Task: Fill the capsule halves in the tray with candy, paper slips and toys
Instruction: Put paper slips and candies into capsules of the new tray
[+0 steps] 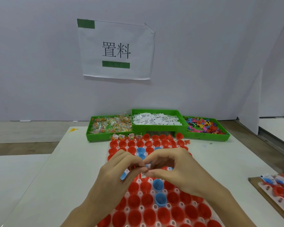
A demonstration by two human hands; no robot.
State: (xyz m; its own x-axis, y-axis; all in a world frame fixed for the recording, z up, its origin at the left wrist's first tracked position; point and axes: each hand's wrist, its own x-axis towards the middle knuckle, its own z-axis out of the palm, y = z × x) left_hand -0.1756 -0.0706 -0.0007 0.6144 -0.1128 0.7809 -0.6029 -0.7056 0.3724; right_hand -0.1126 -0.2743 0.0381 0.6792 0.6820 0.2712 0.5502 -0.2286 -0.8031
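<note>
A white tray [138, 181] full of red capsule halves [134, 217] and a few blue ones [158, 185] lies in front of me. Both hands meet over its middle. My left hand [120, 172] and my right hand [172, 167] pinch small white paper slips [147, 165] between fingertips, and another slip [143, 175] shows just below. Several capsules in the far left row [121, 137] hold candy and slips. Behind the tray stand three green bins: candy [111, 124], paper slips [156, 119] and coloured toys [202, 125].
A second tray with filled capsules [279, 187] sits on cardboard at the right edge. A yellow toy [73, 129] lies on the table at the far left. A paper sign [116, 49] hangs on the wall behind the bins.
</note>
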